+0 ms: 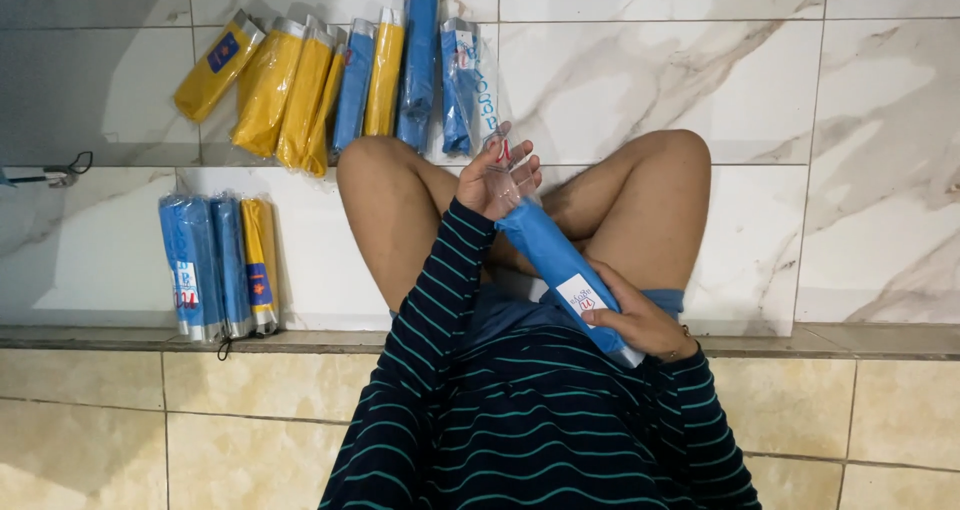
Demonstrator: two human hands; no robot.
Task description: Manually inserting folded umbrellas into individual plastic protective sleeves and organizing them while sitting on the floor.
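I sit cross-legged on a marble floor [650,80], wearing a dark striped long-sleeved top. A folded blue umbrella [550,255] with a white label lies slanted across my lap, its upper end inside a clear plastic sleeve [492,110]. My left hand [492,182] grips the plastic sleeve at the umbrella's upper end, fingers curled around it. My right hand [640,322] holds the umbrella's lower end near the label, close to my body.
A row of packaged yellow and blue folded umbrellas [330,80] lies on the floor beyond my knees. A second group, mostly blue with one yellow [218,265], lies at the left. A beige tiled step edge [100,342] runs across below. A black cable [60,173] lies at far left.
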